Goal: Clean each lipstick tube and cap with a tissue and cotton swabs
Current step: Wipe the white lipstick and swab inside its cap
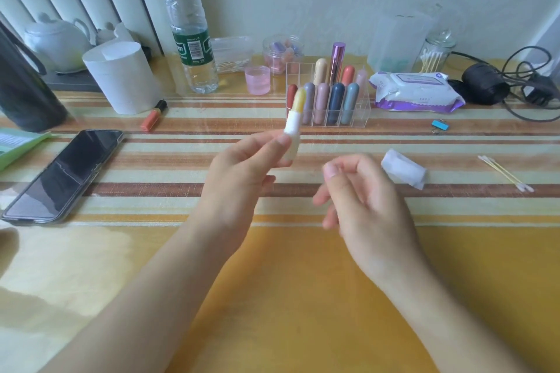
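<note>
My left hand [239,169] pinches an uncapped cream lipstick tube [293,133] upright above the table, its yellow bullet raised at the top. To its right, my right hand [360,197] hovers blurred with loosely curled fingers, and nothing shows in them. A folded white tissue [404,169] lies just right of that hand. Two cotton swabs [504,174] lie further right. Behind the tube, a clear organiser [360,118] holds several capped lipsticks. No cap for the held tube is in view.
A phone [63,172] lies at left. Behind it lies an orange lip gloss [154,116], with a paper roll [122,77], a water bottle [189,30] and a pink cup [257,79]. At the back right are a wet-wipe pack [415,91], a swab jar [436,51], cables [521,82] and a blue clip [439,125].
</note>
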